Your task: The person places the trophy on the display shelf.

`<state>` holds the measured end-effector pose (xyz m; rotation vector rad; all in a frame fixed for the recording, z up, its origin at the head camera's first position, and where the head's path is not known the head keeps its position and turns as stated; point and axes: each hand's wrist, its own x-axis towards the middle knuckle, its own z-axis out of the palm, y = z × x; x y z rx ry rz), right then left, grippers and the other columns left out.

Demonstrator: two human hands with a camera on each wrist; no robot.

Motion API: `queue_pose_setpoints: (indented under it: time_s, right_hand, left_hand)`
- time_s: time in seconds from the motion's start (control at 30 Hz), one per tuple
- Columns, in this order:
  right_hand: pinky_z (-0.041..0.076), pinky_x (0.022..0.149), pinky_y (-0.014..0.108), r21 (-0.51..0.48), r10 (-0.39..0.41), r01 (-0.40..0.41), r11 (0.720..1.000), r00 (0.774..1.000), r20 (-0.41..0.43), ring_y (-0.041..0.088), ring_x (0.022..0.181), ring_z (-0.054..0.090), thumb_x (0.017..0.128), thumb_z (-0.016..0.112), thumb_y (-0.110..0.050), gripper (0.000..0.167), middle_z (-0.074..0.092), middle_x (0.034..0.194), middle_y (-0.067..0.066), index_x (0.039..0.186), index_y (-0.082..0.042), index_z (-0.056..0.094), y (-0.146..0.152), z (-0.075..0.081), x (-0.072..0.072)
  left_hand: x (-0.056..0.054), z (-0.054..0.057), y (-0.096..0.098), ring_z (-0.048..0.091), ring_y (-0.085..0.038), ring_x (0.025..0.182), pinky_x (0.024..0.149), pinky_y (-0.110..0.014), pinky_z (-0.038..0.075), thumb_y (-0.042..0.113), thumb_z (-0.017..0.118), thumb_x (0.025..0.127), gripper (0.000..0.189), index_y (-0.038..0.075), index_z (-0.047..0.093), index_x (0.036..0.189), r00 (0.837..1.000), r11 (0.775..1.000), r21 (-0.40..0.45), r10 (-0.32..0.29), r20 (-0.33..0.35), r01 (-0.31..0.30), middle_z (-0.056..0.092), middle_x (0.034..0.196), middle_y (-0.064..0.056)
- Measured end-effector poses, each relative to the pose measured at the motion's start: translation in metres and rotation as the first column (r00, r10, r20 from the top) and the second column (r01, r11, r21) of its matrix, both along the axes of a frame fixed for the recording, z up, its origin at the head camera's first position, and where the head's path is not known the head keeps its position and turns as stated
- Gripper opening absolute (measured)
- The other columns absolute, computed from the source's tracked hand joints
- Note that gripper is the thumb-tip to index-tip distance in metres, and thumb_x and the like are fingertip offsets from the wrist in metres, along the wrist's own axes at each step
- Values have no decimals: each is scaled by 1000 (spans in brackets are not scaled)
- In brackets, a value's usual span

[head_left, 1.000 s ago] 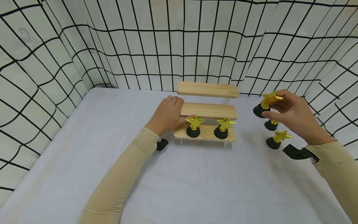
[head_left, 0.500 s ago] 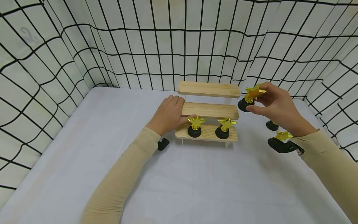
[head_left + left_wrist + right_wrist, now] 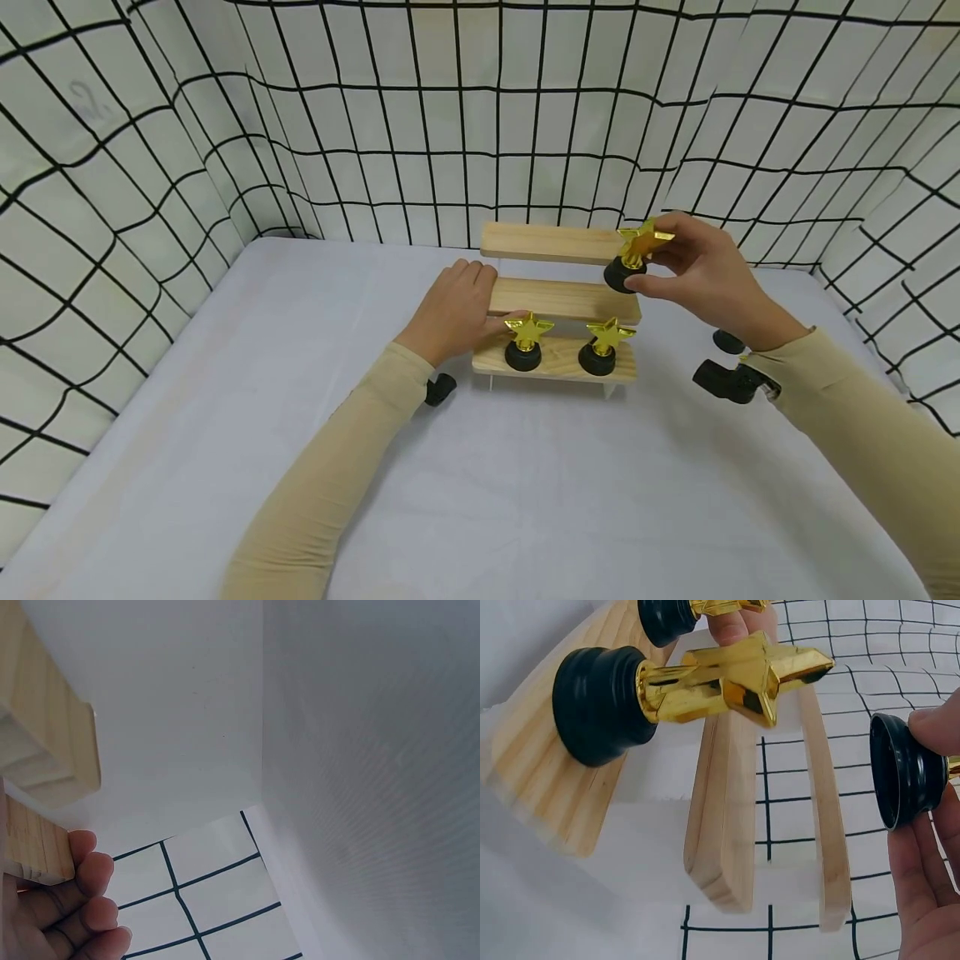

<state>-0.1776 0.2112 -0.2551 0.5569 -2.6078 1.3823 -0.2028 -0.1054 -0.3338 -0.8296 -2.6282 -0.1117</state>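
Note:
A stepped display stand with three wooden boards, the top, middle and bottom, stands on the white table. My left hand grips the middle board's left end, thumb in front; the left wrist view shows the fingers bent behind the wood. My right hand pinches a gold star trophy by its star and black base. It overlaps the right ends of the top and middle boards in the head view. Two similar trophies, left and right, stand on the bottom board.
Right of the stand, a trophy's black base shows beside my right forearm, its upper part hidden. A black wrist-camera mount juts from the right sleeve. Black wire mesh before white walls borders the table.
My right hand has carried its trophy leftward from beside the other trophies to the stand's right end. The left hand keeps its grip, and the two trophies on the bottom board have not moved.

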Motion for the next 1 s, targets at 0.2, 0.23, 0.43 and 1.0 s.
queue_pose_setpoints:
  time_s: [0.2,0.23,0.43,1.0]
  right_hand:
    - [50,98,9,15,67,-67,998,998,-8,1,106,66,82,83,2,45,62,115,-3,121,-5,62,-17,2,-7]
    - [50,98,9,28,72,-71,997,997,-7,1,106,66,83,83,1,44,62,115,-3,121,-5,61,-20,3,-8]
    - [51,99,11,65,90,-91,994,996,12,5,109,67,84,82,-2,43,64,119,5,121,-5,61,-35,6,-13]
    - [55,104,27,71,173,-178,981,982,70,26,121,69,81,85,-1,48,62,123,9,122,-5,60,-71,4,-27]
  left_hand:
    - [0,-2,-2,60,-29,95,80,-37,50,67,61,95,69,0,60,109,1000,1000,6,3,17,-3,66,97,-12]
    - [0,-2,-2,60,-29,95,81,-37,50,67,61,95,69,0,60,109,1000,1000,9,4,20,-4,66,97,-12]
    - [-2,-2,-2,57,-28,90,78,-37,48,69,60,94,70,1,59,108,1000,1000,8,2,19,-2,64,94,-11]
    - [-2,-1,-1,54,-27,85,75,-36,46,70,58,94,68,3,57,106,1000,1000,9,9,13,-10,63,92,-10]
